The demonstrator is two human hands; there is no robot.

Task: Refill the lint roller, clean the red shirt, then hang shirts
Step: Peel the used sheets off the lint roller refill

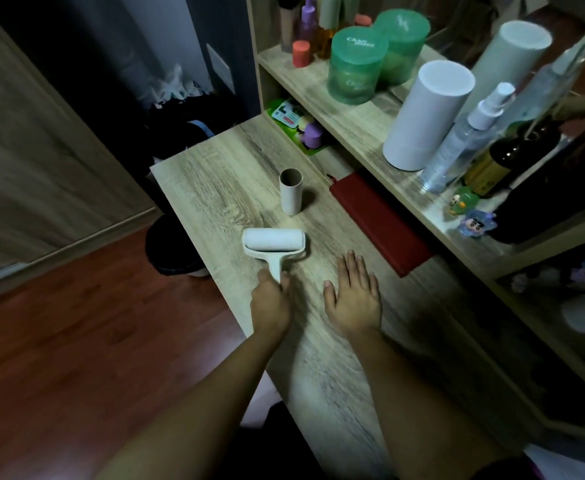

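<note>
- The lint roller (274,244) lies on the wooden table (214,174). Its white roll is just beyond the fingertips of the left hand (271,299), whose fingers close round the lower end of the handle.
- The right hand (353,296) lies flat on the table beside it, fingers straight and spread, holding nothing.
- The roller looks like light, rigid plastic. The handle gives the sure hold, while the roll is probably tacky and best kept off the fingers.
- Ahead of the left fingers, past the roll, an empty cardboard tube (291,196) stands upright, light and easily toppled.
- Beyond the right fingertips a red notebook (381,225) lies at the foot of the shelf (318,95), near enough to catch a sweeping hand.
- Farther off on that shelf stand white cylinders (426,112), green jars (356,64) and a spray bottle (464,133), well apart from both hands.
</note>
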